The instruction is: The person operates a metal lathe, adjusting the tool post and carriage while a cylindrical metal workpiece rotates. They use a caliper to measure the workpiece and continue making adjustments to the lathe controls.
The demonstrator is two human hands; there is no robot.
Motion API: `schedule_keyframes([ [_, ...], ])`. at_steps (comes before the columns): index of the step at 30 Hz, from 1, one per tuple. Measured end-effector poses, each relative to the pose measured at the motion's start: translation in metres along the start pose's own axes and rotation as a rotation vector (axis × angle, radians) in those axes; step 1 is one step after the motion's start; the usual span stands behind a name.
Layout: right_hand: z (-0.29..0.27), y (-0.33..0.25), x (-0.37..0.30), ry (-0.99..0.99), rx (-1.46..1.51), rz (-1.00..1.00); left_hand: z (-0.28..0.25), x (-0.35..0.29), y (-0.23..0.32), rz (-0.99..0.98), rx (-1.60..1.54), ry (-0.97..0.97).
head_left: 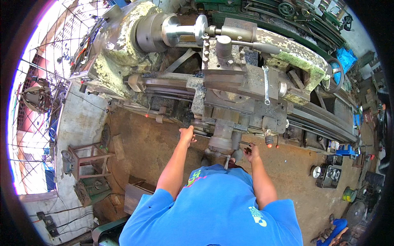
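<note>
I stand at a metal lathe with a worn, paint-flaked body. A shiny turned metal part with two flanges sits between the chuck and the tailstock centre. In front of it is the tool post on the carriage. My left hand is closed at a handle left of the cross-slide; the fingers partly hide it. My right hand is curled around a slim lever handle right of the cross-slide. An open-end wrench lies on the carriage, touched by neither hand.
A green machine stands behind the lathe. The tailstock handwheel juts out at right. To the left are a small metal-framed stool and a wire-mesh wall. A black crate sits on the right floor. Someone in blue is low at the bottom right.
</note>
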State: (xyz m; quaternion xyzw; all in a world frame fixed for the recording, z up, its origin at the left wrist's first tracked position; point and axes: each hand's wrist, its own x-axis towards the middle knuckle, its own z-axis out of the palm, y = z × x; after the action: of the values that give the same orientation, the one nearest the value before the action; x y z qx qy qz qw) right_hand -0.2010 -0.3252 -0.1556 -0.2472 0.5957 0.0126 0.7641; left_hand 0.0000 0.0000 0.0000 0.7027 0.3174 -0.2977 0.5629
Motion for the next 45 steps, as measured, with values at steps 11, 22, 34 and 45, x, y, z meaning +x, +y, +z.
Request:
schedule_keyframes([
  [11,-0.001,-0.008,0.000,-0.113,0.382,0.103,0.002,-0.009,-0.001,-0.001,0.000,0.030],
  [22,0.005,-0.009,-0.002,-0.105,0.477,0.091,-0.003,0.001,-0.003,0.004,-0.040,-0.030],
  [34,0.005,-0.012,-0.016,-0.098,0.490,0.186,-0.001,-0.001,-0.001,-0.030,-0.079,0.010],
  [45,0.006,-0.011,-0.014,-0.080,0.543,0.198,-0.007,0.005,-0.001,-0.003,-0.079,-0.044],
])
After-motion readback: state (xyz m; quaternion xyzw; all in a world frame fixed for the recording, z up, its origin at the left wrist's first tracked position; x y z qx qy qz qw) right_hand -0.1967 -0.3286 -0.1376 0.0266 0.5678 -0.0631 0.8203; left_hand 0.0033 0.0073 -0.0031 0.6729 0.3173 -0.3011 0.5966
